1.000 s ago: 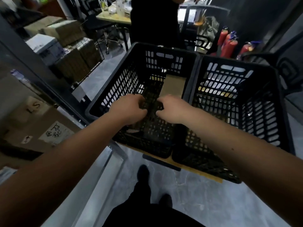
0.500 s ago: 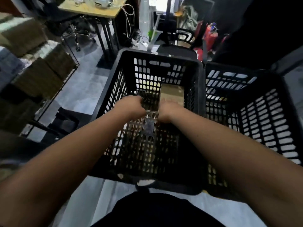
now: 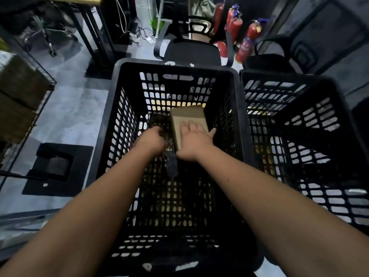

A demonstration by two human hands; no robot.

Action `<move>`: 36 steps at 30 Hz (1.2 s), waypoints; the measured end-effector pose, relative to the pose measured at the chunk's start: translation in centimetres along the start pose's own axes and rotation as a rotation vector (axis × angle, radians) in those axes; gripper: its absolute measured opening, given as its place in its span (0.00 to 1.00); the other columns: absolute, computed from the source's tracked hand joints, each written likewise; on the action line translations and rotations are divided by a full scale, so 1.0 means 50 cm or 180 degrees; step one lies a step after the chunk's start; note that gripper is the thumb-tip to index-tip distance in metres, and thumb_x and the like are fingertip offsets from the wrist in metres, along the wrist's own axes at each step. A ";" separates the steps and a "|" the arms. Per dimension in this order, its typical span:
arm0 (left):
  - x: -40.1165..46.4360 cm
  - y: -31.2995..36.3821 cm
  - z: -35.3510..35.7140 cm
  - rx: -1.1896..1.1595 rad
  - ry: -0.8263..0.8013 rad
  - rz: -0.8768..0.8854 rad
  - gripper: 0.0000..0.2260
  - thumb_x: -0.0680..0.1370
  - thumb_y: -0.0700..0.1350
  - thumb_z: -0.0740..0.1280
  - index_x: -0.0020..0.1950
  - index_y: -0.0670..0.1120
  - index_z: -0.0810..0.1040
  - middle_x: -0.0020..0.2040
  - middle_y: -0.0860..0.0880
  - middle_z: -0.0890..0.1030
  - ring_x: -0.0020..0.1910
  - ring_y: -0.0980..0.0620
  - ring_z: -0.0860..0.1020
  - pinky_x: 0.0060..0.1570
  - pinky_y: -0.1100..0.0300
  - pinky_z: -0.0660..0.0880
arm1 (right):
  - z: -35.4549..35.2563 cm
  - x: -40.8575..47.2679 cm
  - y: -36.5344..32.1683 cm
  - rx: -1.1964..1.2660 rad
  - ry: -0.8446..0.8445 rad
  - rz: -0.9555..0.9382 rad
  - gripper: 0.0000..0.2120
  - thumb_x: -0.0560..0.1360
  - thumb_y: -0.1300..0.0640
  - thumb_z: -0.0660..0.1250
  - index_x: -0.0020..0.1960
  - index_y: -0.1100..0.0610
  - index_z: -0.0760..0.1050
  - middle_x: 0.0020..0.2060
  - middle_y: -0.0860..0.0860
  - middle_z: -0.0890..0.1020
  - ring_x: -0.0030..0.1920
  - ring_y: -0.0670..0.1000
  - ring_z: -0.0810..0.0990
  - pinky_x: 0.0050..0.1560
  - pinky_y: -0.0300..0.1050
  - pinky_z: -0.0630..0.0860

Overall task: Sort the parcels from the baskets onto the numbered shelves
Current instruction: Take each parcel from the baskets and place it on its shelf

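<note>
Left hand point(image 3: 152, 139) fingers possibly curled, blurred.

Beyond our hands we see a black chair point(image 3: 192, 51), with red fire extinguishers point(image 3: 235, 30) to its right (several, crowded together). Far left of our hands sit cardboard boxes point(image 3: 19, 92) in a wire rack.

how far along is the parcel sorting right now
Done: the right basket looks empty. In hand: the right hand lies flat on a cardboard parcel in the left basket; the left hand reaches beside it. Left: shelving it; no shelves in view.
</note>
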State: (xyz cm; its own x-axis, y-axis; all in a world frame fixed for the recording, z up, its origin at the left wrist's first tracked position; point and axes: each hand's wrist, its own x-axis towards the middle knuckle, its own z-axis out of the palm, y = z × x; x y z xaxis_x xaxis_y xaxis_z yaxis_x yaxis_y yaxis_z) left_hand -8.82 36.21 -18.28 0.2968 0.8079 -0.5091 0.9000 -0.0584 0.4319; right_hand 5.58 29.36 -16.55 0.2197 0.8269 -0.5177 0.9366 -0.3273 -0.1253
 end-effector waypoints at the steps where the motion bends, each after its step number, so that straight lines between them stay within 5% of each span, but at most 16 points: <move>1: 0.002 -0.008 0.004 -0.0134 0.0062 -0.0072 0.21 0.81 0.46 0.65 0.74 0.49 0.75 0.68 0.43 0.80 0.64 0.41 0.79 0.62 0.51 0.77 | -0.001 -0.008 -0.001 0.0146 0.0080 -0.0125 0.53 0.73 0.33 0.70 0.85 0.52 0.45 0.82 0.55 0.55 0.81 0.61 0.55 0.76 0.76 0.56; 6: -0.020 -0.032 0.018 -0.0548 0.0064 -0.0318 0.20 0.81 0.44 0.63 0.74 0.49 0.75 0.68 0.42 0.80 0.61 0.40 0.80 0.57 0.53 0.77 | -0.007 -0.024 0.007 0.1130 0.0548 -0.0044 0.39 0.73 0.49 0.71 0.81 0.52 0.62 0.76 0.54 0.64 0.75 0.59 0.63 0.74 0.57 0.69; 10: -0.034 -0.026 0.026 -0.0931 0.0020 -0.0401 0.23 0.81 0.35 0.61 0.75 0.45 0.75 0.66 0.41 0.81 0.48 0.45 0.78 0.38 0.58 0.72 | -0.005 -0.016 0.016 0.1885 0.0231 0.0618 0.44 0.71 0.54 0.69 0.83 0.51 0.54 0.77 0.57 0.63 0.74 0.62 0.66 0.73 0.57 0.70; 12: -0.039 -0.024 0.032 -0.1186 -0.0004 -0.0486 0.22 0.80 0.35 0.62 0.75 0.44 0.75 0.65 0.40 0.81 0.49 0.44 0.79 0.41 0.58 0.73 | -0.006 -0.017 0.015 0.2278 -0.0116 0.0924 0.47 0.73 0.57 0.70 0.84 0.53 0.47 0.75 0.59 0.67 0.72 0.62 0.71 0.67 0.51 0.74; 14: -0.040 -0.031 0.043 -0.1494 -0.0088 -0.0570 0.23 0.78 0.36 0.65 0.73 0.44 0.76 0.63 0.41 0.82 0.54 0.42 0.82 0.49 0.53 0.80 | -0.005 -0.020 0.009 0.2500 -0.0384 0.1136 0.43 0.75 0.59 0.71 0.82 0.59 0.50 0.70 0.59 0.74 0.67 0.60 0.76 0.57 0.48 0.76; 16: -0.028 -0.054 0.066 -0.1800 -0.0041 -0.0658 0.28 0.70 0.41 0.67 0.72 0.44 0.78 0.64 0.42 0.83 0.57 0.39 0.83 0.56 0.46 0.82 | -0.003 -0.024 0.003 0.2452 -0.0475 0.1141 0.40 0.72 0.60 0.72 0.79 0.60 0.55 0.67 0.58 0.76 0.64 0.61 0.77 0.60 0.51 0.79; 20: -0.099 -0.011 0.028 -0.2534 0.0014 -0.0744 0.24 0.79 0.31 0.61 0.73 0.45 0.75 0.61 0.40 0.83 0.53 0.40 0.83 0.31 0.61 0.76 | -0.026 -0.039 -0.009 0.2444 -0.0354 0.0770 0.42 0.72 0.62 0.69 0.81 0.58 0.54 0.65 0.57 0.76 0.62 0.60 0.78 0.60 0.55 0.82; 23: -0.129 -0.001 0.006 -0.2751 0.0187 -0.0671 0.27 0.79 0.24 0.54 0.70 0.47 0.76 0.56 0.44 0.82 0.43 0.48 0.80 0.24 0.67 0.72 | -0.050 -0.051 -0.006 0.2442 -0.0131 0.0525 0.35 0.72 0.60 0.71 0.77 0.56 0.61 0.62 0.54 0.78 0.61 0.59 0.78 0.56 0.51 0.80; 27: -0.160 -0.009 -0.013 -0.2980 0.0215 -0.0539 0.31 0.79 0.25 0.55 0.73 0.52 0.76 0.61 0.45 0.82 0.49 0.48 0.81 0.37 0.58 0.77 | -0.072 -0.084 0.020 0.2498 -0.0095 0.0371 0.29 0.77 0.64 0.71 0.76 0.60 0.68 0.61 0.53 0.75 0.64 0.58 0.75 0.62 0.50 0.76; 32: -0.186 -0.025 -0.015 -0.3245 0.0039 -0.0528 0.31 0.79 0.25 0.55 0.73 0.52 0.76 0.61 0.46 0.82 0.49 0.49 0.82 0.46 0.52 0.78 | -0.070 -0.113 0.036 0.2896 -0.0007 0.0418 0.38 0.77 0.56 0.74 0.82 0.60 0.62 0.76 0.57 0.70 0.70 0.59 0.73 0.67 0.59 0.77; 36: -0.200 -0.039 -0.023 -0.3129 -0.0113 -0.0507 0.34 0.76 0.23 0.54 0.75 0.50 0.75 0.62 0.43 0.82 0.48 0.47 0.81 0.43 0.52 0.77 | -0.064 -0.116 0.039 0.2920 -0.0064 0.0574 0.30 0.77 0.47 0.73 0.72 0.62 0.72 0.60 0.54 0.80 0.57 0.57 0.81 0.53 0.55 0.82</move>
State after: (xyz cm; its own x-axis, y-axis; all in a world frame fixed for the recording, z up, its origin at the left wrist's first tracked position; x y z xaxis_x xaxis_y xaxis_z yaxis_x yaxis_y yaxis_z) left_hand -13.90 28.89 -13.17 0.2194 0.7451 -0.6298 0.2705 0.5737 0.7731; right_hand 6.99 25.38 -11.06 0.3280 0.7231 -0.6078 0.3052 -0.6901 -0.6563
